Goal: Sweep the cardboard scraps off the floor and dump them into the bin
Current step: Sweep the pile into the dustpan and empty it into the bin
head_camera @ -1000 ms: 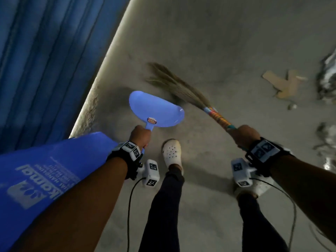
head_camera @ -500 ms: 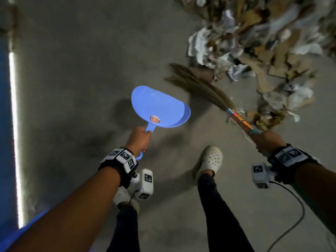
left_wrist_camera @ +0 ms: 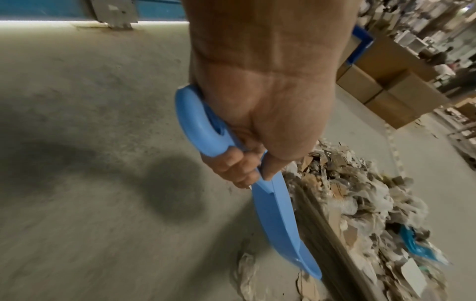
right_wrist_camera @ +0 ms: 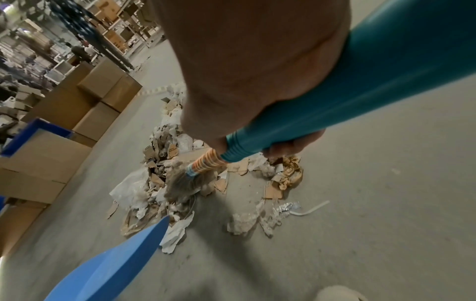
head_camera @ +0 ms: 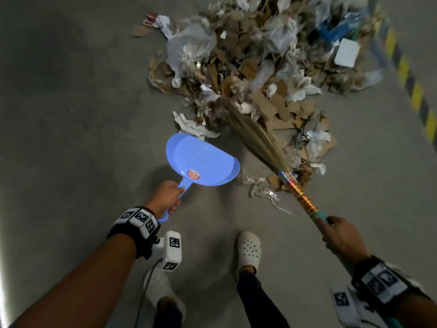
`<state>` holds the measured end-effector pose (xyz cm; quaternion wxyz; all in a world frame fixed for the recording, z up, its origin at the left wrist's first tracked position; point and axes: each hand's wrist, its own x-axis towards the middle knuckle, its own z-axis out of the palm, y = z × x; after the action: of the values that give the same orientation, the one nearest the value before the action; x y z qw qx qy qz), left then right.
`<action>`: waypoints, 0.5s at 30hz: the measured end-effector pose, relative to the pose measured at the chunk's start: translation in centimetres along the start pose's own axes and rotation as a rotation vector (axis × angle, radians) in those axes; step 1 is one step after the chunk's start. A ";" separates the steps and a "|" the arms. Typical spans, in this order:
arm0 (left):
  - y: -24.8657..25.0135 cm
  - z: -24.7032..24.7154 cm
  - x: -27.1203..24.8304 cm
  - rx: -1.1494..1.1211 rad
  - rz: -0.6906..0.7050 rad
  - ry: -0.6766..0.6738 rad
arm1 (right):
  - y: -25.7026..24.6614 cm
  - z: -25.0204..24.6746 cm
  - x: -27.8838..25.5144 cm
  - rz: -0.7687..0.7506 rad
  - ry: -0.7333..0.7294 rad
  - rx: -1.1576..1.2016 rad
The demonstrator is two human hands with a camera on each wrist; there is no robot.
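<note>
My left hand (head_camera: 165, 197) is wrapped around the handle of the blue dustpan (head_camera: 201, 159), fingers curled tight under it and thumb on top, as the left wrist view shows plainly; the looped end of the handle sticks out behind my palm. The pan is held clear of the concrete floor (head_camera: 71, 114), its shadow lying below it, and its open mouth points ahead of my left hand toward the heap. My right hand (head_camera: 340, 235) grips the teal handle of the grass broom (head_camera: 255, 136), fingers closed round the tube just behind the shiny striped binding. The broom runs forward and to the left from that hand, and its straw head is buried in the near edge of the cardboard scraps (head_camera: 267, 105). Those scraps lie in a wide heap ahead of both hands, mixed with crumpled white paper (head_camera: 189, 124) and clear plastic wrap (head_camera: 189, 46); a few loose bits sit between the pan and the broom's binding, and one crumpled paper lies just beyond the pan's front lip. Past the heap, beyond my right hand, a yellow-and-black striped line (head_camera: 416, 95) crosses the floor. My two white clogs (head_camera: 248, 249) stand behind the hands. In the wrist views stacked cardboard boxes (right_wrist_camera: 85, 106) stand along the far side of the heap. I cannot make out a bin anywhere.
</note>
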<state>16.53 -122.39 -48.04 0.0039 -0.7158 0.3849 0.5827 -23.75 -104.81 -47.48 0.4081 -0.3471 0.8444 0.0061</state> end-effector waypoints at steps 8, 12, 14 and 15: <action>-0.2 -6.3 2.4 0.028 -0.067 -0.026 | -4.6 3.3 -3.5 -0.001 0.035 0.065; -1.7 -10.7 6.4 0.116 -0.104 -0.048 | -10.1 6.4 -2.7 -0.015 -0.014 0.027; -2.5 -13.0 8.9 0.166 -0.107 -0.073 | -13.2 8.7 -1.3 -0.045 -0.056 -0.001; -2.9 -14.1 9.9 0.186 -0.111 -0.088 | -14.7 10.1 -0.4 -0.068 -0.079 -0.025</action>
<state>30.14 -132.21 -53.10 0.1195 -0.7062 0.3965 0.5743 -8.01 -112.74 -49.89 0.4367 -0.3801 0.8152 0.0167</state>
